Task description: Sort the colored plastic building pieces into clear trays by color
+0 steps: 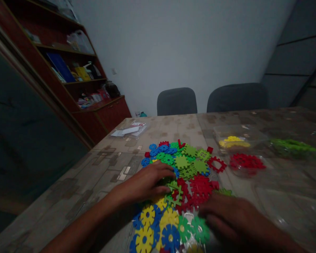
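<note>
"Two hands are at the pile (185, 191). Findings on the left?"

"Left hand (154, 177): over the left-middle of the pile. Fingers lie close together, slightly bent; the thumb stands apart from them. One green square (173, 199) lies just beside the thumb. No pinch is evident."

"And the right?"

"Right hand (226, 214): at the right edge of the pile, near the red squares (201, 185). The view is blurred; whether its fingers are spread, pressed together or pinching a piece, I cannot tell."

"Condition of the pile?"

"Mixed. Squares overlap through its middle; yellow discs (147, 215) and blue discs (171, 237) overlap at its near end. A clear tub (249, 173) with red pieces (247, 161) stands to the right of the pile."

"Recommended handling?"

"The parts are thin and notched, so I judge them liable to catch on one another. Work a fingertip under one rim, pinch that piece alone by its edge and lift upward; dragging would probably pull neighbours along. Top pieces should come first. One palm could steady the pile meanwhile, with the wrist kept off its loose edge."
</note>
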Action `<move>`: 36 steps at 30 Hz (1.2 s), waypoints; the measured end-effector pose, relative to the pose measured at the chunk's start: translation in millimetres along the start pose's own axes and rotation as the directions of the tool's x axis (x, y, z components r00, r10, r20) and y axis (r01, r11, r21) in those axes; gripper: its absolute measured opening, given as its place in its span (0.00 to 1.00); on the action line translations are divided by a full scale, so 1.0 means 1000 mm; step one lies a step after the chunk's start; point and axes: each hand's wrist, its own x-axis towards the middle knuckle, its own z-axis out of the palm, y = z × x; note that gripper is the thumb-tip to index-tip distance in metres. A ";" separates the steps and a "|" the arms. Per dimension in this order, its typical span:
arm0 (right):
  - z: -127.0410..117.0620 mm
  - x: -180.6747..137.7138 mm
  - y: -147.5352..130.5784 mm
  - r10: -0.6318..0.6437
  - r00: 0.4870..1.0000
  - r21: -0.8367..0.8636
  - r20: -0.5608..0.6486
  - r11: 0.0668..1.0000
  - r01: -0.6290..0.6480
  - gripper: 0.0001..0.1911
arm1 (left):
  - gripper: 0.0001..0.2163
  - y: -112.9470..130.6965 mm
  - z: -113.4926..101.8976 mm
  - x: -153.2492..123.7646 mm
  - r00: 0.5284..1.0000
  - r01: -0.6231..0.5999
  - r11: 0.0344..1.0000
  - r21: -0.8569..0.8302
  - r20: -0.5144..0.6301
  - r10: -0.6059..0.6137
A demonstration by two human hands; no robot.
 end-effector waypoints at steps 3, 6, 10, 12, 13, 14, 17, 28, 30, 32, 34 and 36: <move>0.044 0.002 -0.026 -0.013 0.993 -0.066 0.116 0.998 0.021 0.12 | 0.17 0.000 -0.001 -0.002 1.000 0.009 1.000 0.003 0.002 -0.009; 0.068 0.015 -0.036 -0.013 0.995 -0.197 0.097 0.980 0.032 0.18 | 0.15 -0.005 0.000 -0.008 0.999 0.024 1.000 -0.012 -0.020 -0.024; 0.080 0.028 -0.037 0.007 0.999 -0.333 0.041 0.943 0.007 0.08 | 0.16 -0.014 -0.001 -0.017 0.999 0.042 0.998 -0.042 -0.033 -0.043; 0.081 0.028 -0.034 0.014 0.998 -0.339 0.064 0.941 0.009 0.11 | 0.17 -0.016 -0.002 -0.019 0.999 0.040 0.998 -0.052 -0.025 -0.042; 0.080 0.026 -0.032 0.018 0.996 -0.327 0.084 0.945 0.010 0.13 | 0.17 -0.015 -0.002 -0.019 0.999 0.037 0.998 -0.049 -0.021 -0.038; 0.080 0.024 -0.030 0.027 0.994 -0.307 0.102 0.952 0.005 0.15 | 0.18 -0.015 -0.002 -0.019 0.999 0.034 0.999 -0.043 -0.016 -0.034; 0.083 0.020 -0.022 0.102 0.981 -0.194 0.165 0.979 -0.069 0.12 | 0.19 -0.013 -0.001 -0.018 0.999 0.038 0.999 -0.019 -0.011 -0.038; 0.054 0.042 -0.027 0.277 0.876 0.030 0.394 0.949 -0.314 0.09 | 0.17 -0.008 -0.002 -0.018 0.999 0.048 0.998 -0.028 -0.005 -0.048; 0.049 0.041 -0.025 0.226 0.909 0.059 0.351 0.963 -0.262 0.08 | 0.17 -0.007 -0.003 -0.019 0.999 0.050 0.999 -0.019 -0.005 -0.050; 0.049 0.038 -0.021 0.190 0.933 0.055 0.304 0.975 -0.216 0.06 | 0.16 -0.006 -0.003 -0.019 0.998 0.057 0.998 -0.014 -0.006 -0.057; 0.050 0.035 -0.016 0.213 0.930 0.005 0.299 0.974 -0.224 0.02 | 0.16 -0.005 -0.003 -0.020 0.998 0.060 0.998 -0.013 -0.005 -0.060; 0.047 0.033 -0.014 0.243 0.920 -0.030 0.307 0.969 -0.245 0.02 | 0.15 -0.004 -0.003 -0.020 0.999 0.053 0.998 -0.017 -0.005 -0.053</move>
